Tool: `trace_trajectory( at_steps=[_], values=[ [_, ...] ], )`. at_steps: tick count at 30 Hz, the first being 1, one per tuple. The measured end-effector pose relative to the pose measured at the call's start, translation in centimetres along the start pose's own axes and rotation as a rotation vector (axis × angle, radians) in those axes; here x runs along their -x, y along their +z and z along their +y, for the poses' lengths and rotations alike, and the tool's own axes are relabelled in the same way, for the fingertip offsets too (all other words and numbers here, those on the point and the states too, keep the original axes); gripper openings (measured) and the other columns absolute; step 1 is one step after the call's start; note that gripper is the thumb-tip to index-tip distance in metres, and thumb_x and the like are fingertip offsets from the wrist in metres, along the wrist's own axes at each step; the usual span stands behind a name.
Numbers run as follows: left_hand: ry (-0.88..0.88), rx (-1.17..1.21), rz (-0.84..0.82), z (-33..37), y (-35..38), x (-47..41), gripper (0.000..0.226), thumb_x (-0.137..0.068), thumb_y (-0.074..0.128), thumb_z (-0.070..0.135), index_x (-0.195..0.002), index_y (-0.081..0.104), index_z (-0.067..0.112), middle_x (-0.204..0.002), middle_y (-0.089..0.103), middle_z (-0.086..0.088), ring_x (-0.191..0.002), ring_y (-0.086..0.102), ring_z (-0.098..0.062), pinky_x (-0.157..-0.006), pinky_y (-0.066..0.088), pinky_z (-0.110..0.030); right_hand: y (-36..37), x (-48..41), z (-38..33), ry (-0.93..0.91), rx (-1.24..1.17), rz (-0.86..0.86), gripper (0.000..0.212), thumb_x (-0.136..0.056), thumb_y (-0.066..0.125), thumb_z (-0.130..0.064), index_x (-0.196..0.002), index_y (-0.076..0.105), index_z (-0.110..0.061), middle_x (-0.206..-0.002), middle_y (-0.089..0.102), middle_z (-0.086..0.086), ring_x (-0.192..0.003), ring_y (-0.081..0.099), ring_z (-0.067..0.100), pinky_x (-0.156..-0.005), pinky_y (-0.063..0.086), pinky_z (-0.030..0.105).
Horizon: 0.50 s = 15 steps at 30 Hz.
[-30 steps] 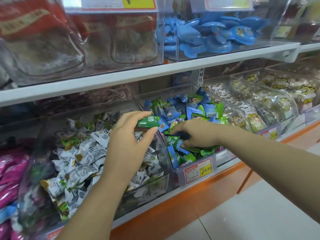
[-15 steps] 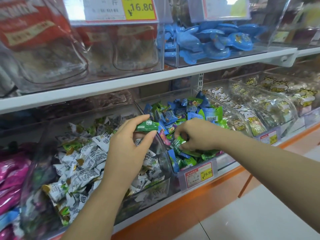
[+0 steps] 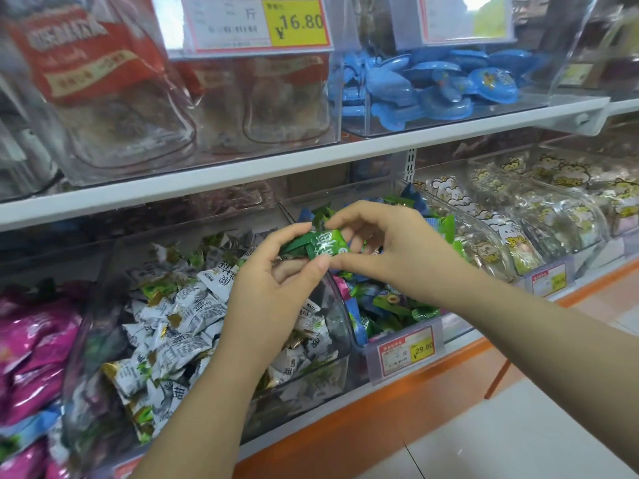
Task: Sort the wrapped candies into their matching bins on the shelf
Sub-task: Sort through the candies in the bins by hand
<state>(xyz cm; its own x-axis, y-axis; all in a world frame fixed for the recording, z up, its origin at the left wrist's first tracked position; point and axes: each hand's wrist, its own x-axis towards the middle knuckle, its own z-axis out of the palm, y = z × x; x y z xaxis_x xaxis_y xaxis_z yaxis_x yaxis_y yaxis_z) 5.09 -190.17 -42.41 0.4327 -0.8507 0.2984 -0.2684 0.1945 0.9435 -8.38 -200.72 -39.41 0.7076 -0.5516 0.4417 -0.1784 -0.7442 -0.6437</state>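
Green candy (image 3: 323, 244) is pinched at both ends, left hand (image 3: 273, 292) and right hand (image 3: 397, 250) each curled on it, over the wall between white-wrapper bin (image 3: 311, 382) and green-and-blue bin (image 3: 453, 324) (likely its match); drop it low there.

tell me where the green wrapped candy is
Head view, centre: green wrapped candy pinched between left hand and right hand, above the right edge of the clear bin of white-wrapped candies.
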Motion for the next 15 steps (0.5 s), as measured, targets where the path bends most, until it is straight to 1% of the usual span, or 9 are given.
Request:
trace_trajectory(
  at_steps=[3,5,6,7,9,10,11,13,15],
  values=[
    [-0.013,0.021,0.035,-0.4,-0.4,-0.3,0.034,-0.084,0.068,0.018,-0.11,0.059,0.038,-0.074,0.073,0.008,-0.074,0.068,-0.009,-0.075,0.052,-0.018,0.3,-0.1,0.3,0.042,-0.187,-0.078,0.036,-0.077,0.076,-0.01,-0.106,0.06,-0.025,-0.089,0.063,-0.001,-0.074,0.06,0.013,-0.074,0.052,0.024],
    [-0.026,0.031,0.065,-0.6,-0.5,-0.4,0.034,-0.085,0.068,0.015,-0.107,0.06,0.039,-0.074,0.073,0.004,-0.074,0.069,-0.014,-0.075,0.054,-0.024,0.1,-0.4,1.4,0.118,-0.347,-0.084,0.038,-0.079,0.072,-0.004,-0.107,0.058,-0.026,-0.09,0.067,-0.001,-0.075,0.062,0.012,-0.077,0.053,0.025],
    [-0.035,0.027,0.077,-0.6,-0.6,-0.4,0.033,-0.085,0.068,0.015,-0.106,0.06,0.04,-0.075,0.073,0.003,-0.073,0.068,-0.02,-0.073,0.054,-0.025,0.0,-0.6,2.2,0.154,-0.352,-0.072,0.035,-0.08,0.071,-0.006,-0.107,0.059,-0.026,-0.09,0.069,-0.001,-0.077,0.065,0.012,-0.079,0.053,0.025],
    [-0.042,0.024,0.09,-0.6,-0.6,-0.4,0.033,-0.086,0.067,0.015,-0.105,0.06,0.041,-0.074,0.072,0.003,-0.071,0.066,-0.024,-0.067,0.053,-0.021,0.0,-0.7,3.1,0.198,-0.302,-0.078,0.031,-0.082,0.069,-0.008,-0.107,0.059,-0.024,-0.091,0.069,-0.002,-0.08,0.067,0.012,-0.082,0.053,0.026],
    [-0.049,0.018,0.11,-0.7,-0.7,-0.5,0.031,-0.087,0.067,0.017,-0.103,0.059,0.042,-0.071,0.07,0.0,-0.069,0.06,-0.023,-0.056,0.047,-0.015,0.5,-0.8,4.7,0.277,-0.087,-0.183,0.025,-0.087,0.066,-0.017,-0.111,0.061,-0.021,-0.1,0.068,-0.003,-0.089,0.067,0.016,-0.085,0.053,0.029],
    [-0.051,0.008,0.112,-0.7,-0.7,-0.5,0.031,-0.087,0.066,0.018,-0.102,0.059,0.044,-0.073,0.07,-0.005,-0.07,0.058,-0.021,-0.054,0.046,-0.016,1.0,-0.9,5.4,0.291,0.043,-0.27,0.028,-0.088,0.065,-0.021,-0.116,0.061,-0.021,-0.108,0.066,-0.004,-0.091,0.065,0.014,-0.086,0.052,0.028],
    [-0.054,0.0,0.107,-0.8,-0.7,-0.5,0.031,-0.087,0.066,0.019,-0.102,0.058,0.045,-0.077,0.07,-0.012,-0.07,0.057,-0.02,-0.056,0.045,-0.018,1.6,-0.9,5.8,0.278,0.152,-0.36,0.035,-0.088,0.065,-0.024,-0.122,0.059,-0.021,-0.116,0.063,-0.005,-0.091,0.062,0.005,-0.087,0.049,0.025],
    [-0.062,-0.012,0.095,-0.8,-0.8,-0.5,0.03,-0.087,0.066,0.021,-0.101,0.058,0.046,-0.081,0.066,-0.02,-0.07,0.055,-0.019,-0.058,0.042,-0.02,2.6,-1.3,6.1,0.225,0.248,-0.487,0.041,-0.089,0.064,-0.025,-0.129,0.055,-0.02,-0.121,0.059,-0.006,-0.077,0.049,-0.02,-0.08,0.04,0.013],
    [-0.063,-0.029,0.095,-0.9,-0.8,-0.6,0.03,-0.087,0.066,0.022,-0.102,0.057,0.047,-0.079,0.065,-0.02,-0.069,0.055,-0.018,-0.054,0.04,-0.016,3.0,-1.9,6.1,0.197,0.243,-0.501,0.028,-0.086,0.066,-0.021,-0.113,0.06,-0.02,-0.107,0.06,-0.009,-0.062,0.045,-0.025,-0.066,0.034,0.005]
  ],
)
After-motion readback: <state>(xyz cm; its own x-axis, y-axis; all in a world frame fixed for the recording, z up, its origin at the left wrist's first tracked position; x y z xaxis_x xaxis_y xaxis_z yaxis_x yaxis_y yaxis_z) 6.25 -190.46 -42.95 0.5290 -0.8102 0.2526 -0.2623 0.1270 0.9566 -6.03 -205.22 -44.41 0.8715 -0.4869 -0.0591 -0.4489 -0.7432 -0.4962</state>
